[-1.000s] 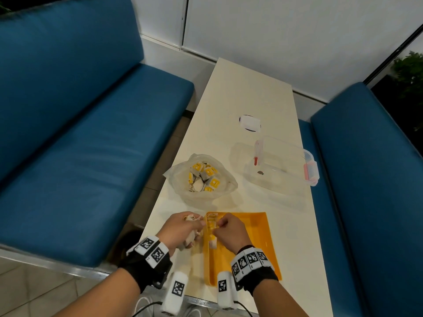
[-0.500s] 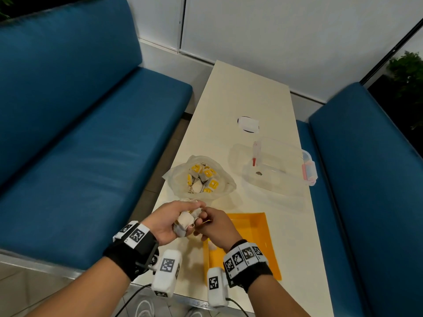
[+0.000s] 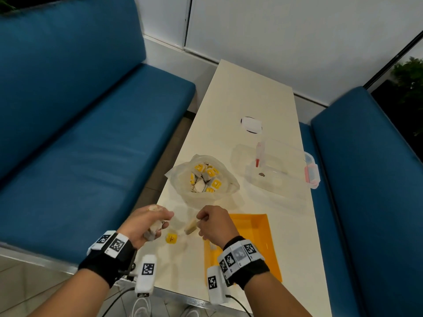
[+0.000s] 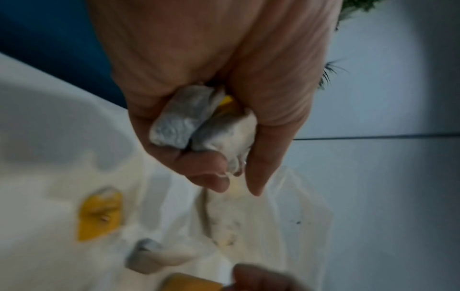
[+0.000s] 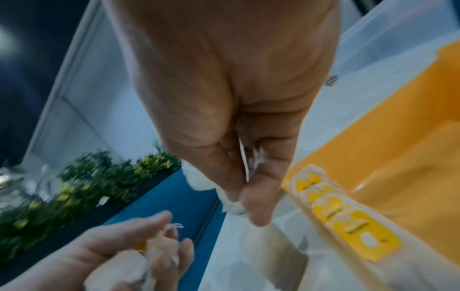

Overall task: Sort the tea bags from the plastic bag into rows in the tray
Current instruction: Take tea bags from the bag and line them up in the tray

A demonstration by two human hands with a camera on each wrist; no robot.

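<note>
My left hand (image 3: 150, 221) is curled round a small bunch of white tea bags (image 4: 199, 122), left of the orange tray (image 3: 256, 239). My right hand (image 3: 212, 221) pinches one tea bag (image 3: 191, 227) just off the tray's left edge; its yellow tag (image 3: 171, 238) hangs below on a string. A row of tea bags (image 5: 336, 212) with yellow tags lies along the tray's left wall. The open plastic bag (image 3: 203, 177) with several more tea bags sits on the table beyond my hands.
A clear plastic box (image 3: 279, 170) with a pink latch stands right of the plastic bag. A white disc (image 3: 251, 125) lies farther back on the cream table (image 3: 242, 88). Blue benches (image 3: 80, 145) flank both sides.
Both hands lifted away from the tray's left wall. The right hand drew one tea bag out of the left hand's bunch, and the hands have parted, with the tag now dangling.
</note>
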